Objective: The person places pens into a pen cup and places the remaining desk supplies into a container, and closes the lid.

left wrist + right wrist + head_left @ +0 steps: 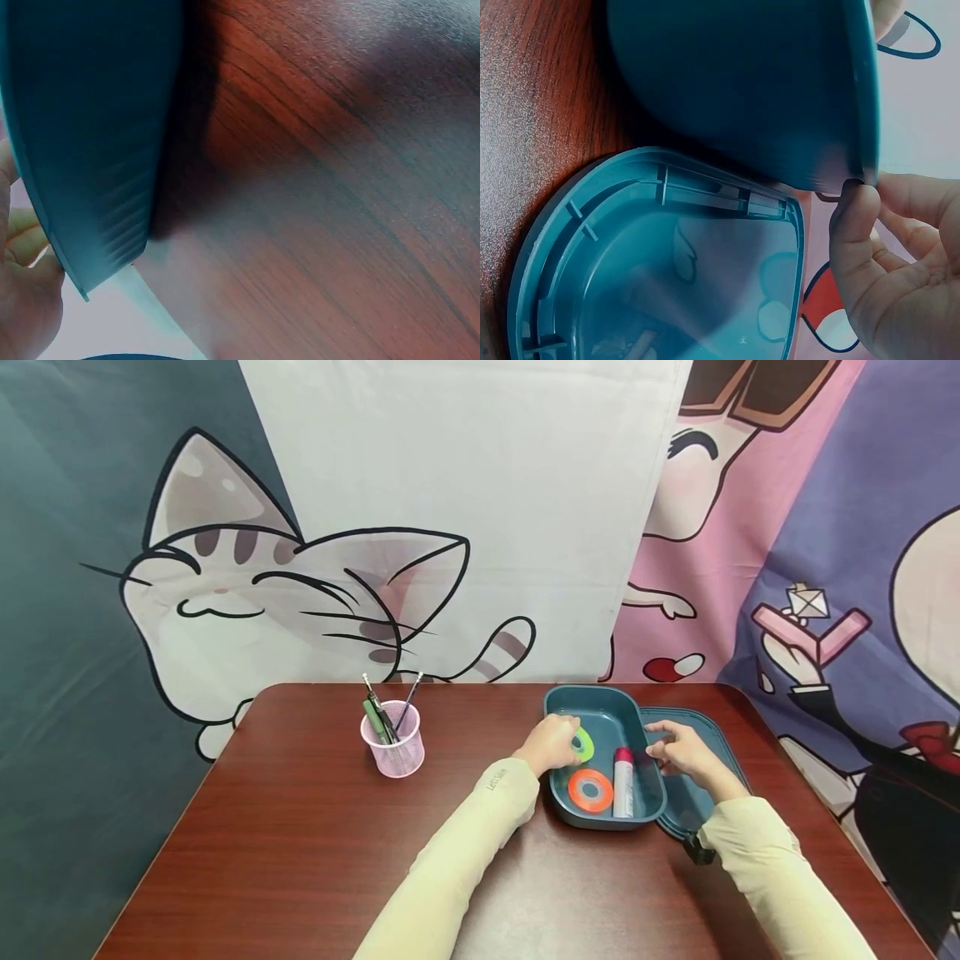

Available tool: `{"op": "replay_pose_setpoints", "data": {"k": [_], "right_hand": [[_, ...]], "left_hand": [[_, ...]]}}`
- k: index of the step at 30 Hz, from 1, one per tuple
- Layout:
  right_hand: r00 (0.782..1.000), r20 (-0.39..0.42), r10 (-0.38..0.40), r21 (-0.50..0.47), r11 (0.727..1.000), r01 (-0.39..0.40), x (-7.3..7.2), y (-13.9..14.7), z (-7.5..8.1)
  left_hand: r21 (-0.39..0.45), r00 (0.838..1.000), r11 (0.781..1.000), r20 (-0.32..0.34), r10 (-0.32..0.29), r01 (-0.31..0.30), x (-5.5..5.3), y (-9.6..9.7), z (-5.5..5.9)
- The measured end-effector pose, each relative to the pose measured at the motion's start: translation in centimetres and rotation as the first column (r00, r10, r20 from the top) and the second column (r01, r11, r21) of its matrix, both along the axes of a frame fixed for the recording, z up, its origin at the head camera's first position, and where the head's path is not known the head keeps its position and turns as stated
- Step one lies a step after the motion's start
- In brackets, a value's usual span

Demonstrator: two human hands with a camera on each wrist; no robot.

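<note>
In the head view a deep teal plastic box (606,727) stands at the table's back right. My left hand (551,743) reaches over its left rim and grips a bright green tape roll (587,746) inside. Below that roll lies an orange tape roll (576,788), beside a white tube with a red cap (623,787). My right hand (678,750) is at the box's right rim; in the right wrist view its thumb and forefinger pinch the rim. From the left wrist view, the box's outer wall (90,135) hides most of my left hand's fingers.
The teal lid (686,797) lies on the table, partly under the box's right side. A pink mesh pen cup (397,756) with several pens and pencils stands to the left on the brown table (300,852). Behind the table hangs a cartoon-printed cloth (480,485).
</note>
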State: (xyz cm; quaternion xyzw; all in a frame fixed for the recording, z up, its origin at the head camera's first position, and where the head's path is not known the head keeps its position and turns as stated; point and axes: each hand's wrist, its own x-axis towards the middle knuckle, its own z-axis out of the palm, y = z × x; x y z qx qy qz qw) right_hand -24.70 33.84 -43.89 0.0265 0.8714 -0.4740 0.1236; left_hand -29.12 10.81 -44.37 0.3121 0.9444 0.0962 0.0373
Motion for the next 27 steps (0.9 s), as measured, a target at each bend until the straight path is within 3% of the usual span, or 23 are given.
{"op": "replay_pose_setpoints", "data": {"k": [10, 18, 23, 27], "right_hand": [[1.0, 0.011, -0.011, -0.011, 1.0, 0.011, 0.1, -0.2, 0.1], [1.0, 0.01, -0.006, 0.0, 1.0, 0.006, 0.1, -0.3, 0.2], [1.0, 0.003, -0.001, -0.001, 1.0, 0.001, 0.1, -0.4, 0.3], [1.0, -0.001, 0.001, -0.003, 1.0, -0.001, 0.2, -0.3, 0.3]], "left_hand": [[-0.063, 0.999, 0.997, -0.011, -0.047, 0.046, 0.3, 0.6, -0.6], [-0.075, 1.0, 0.997, -0.007, -0.02, 0.02, 0.5, 0.8, -0.8], [-0.016, 0.999, 1.0, -0.041, -0.013, 0.012, 0.6, 0.5, -0.7], [0.1, 0.994, 0.995, -0.11, 0.024, -0.013, 0.5, -0.2, -0.6]]}}
